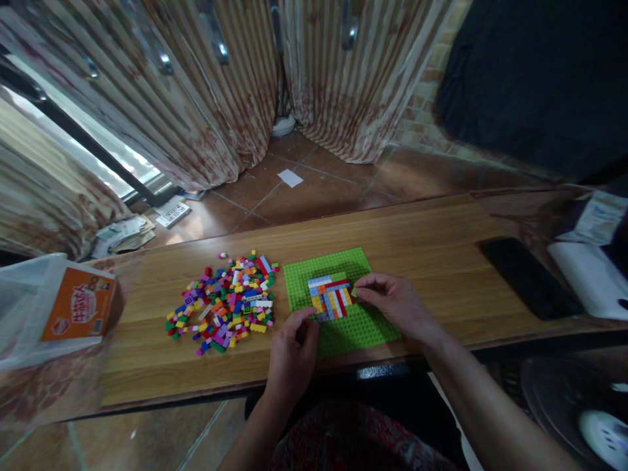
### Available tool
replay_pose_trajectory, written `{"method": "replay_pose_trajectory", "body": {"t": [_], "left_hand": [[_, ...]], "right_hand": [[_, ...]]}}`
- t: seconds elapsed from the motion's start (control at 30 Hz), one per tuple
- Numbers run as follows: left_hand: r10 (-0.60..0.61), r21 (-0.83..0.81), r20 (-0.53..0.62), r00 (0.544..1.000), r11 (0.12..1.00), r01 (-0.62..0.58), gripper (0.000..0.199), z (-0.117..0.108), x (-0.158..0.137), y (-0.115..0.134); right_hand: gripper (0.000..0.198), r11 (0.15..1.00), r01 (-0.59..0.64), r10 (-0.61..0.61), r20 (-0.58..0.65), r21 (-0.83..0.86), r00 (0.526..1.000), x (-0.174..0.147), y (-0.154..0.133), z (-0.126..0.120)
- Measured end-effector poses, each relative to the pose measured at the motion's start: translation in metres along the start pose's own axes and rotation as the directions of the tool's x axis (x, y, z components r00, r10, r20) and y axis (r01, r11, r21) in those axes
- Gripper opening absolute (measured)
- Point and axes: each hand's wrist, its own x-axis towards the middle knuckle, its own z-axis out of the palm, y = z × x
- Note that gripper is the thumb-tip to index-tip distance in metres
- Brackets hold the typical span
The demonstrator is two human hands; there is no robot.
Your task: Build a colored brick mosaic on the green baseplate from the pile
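A green studded baseplate (300,288) lies on the wooden table, and a patch of bricks (330,296) in white, blue, orange, red, yellow and green is built on its middle. At the right edge of that patch, my right hand (400,304) pinches a small green brick (354,292) between thumb and fingertips. My left hand (293,350) rests at the plate's left front, its index fingertip by the patch's lower left corner. Thumb and index finger are apart there, the other fingers curl under, and no brick shows in them.
A heap of loose coloured bricks (230,304) spreads over the table (142,340) to the left. A clear plastic tub with an orange label (78,304) stands at the far left. On the right lie a black flat object (532,278) and a white object (589,281).
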Motion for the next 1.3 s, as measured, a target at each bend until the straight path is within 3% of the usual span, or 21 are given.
{"method": "replay_pose_trajectory", "body": {"t": [0.13,0.3,0.47,0.6,0.83,1.03,1.3], "left_hand": [[0.025,-0.001,-0.016,1.0,1.0,-0.025,0.023,-0.001,-0.001,0.001],[0.14,0.066,-0.047,0.989,0.988,-0.137,0.022,0.0,0.002,0.008],[0.201,0.208,-0.002,0.98,0.958,-0.196,0.024,0.006,0.009,0.011],[0.198,0.285,-0.046,0.979,0.942,-0.177,0.022,0.012,0.014,0.008],[0.207,0.304,-0.089,0.974,0.937,-0.171,0.018,0.019,0.021,0.009],[0.215,0.33,-0.129,0.968,0.93,-0.163,0.016,0.022,0.023,0.007],[0.203,0.324,-0.118,0.972,0.933,-0.156,0.016,0.021,0.024,0.009]], "right_hand": [[0.015,0.997,0.083,-0.083,-0.005,-0.006,0.997,-0.007,-0.012,0.009],[0.013,0.965,0.186,-0.169,0.103,-0.183,0.98,-0.011,-0.021,0.032],[0.013,0.852,0.291,-0.264,0.123,-0.434,0.957,-0.01,-0.026,0.054],[0.016,0.788,0.362,-0.337,0.144,-0.497,0.93,-0.01,-0.025,0.063],[0.016,0.812,0.345,-0.399,-0.017,-0.471,0.917,-0.009,-0.015,0.063],[0.016,0.872,0.267,-0.327,-0.081,-0.411,0.942,-0.006,-0.011,0.054],[0.013,0.823,0.164,-0.262,-0.107,-0.544,0.959,0.004,-0.019,0.061]]}}
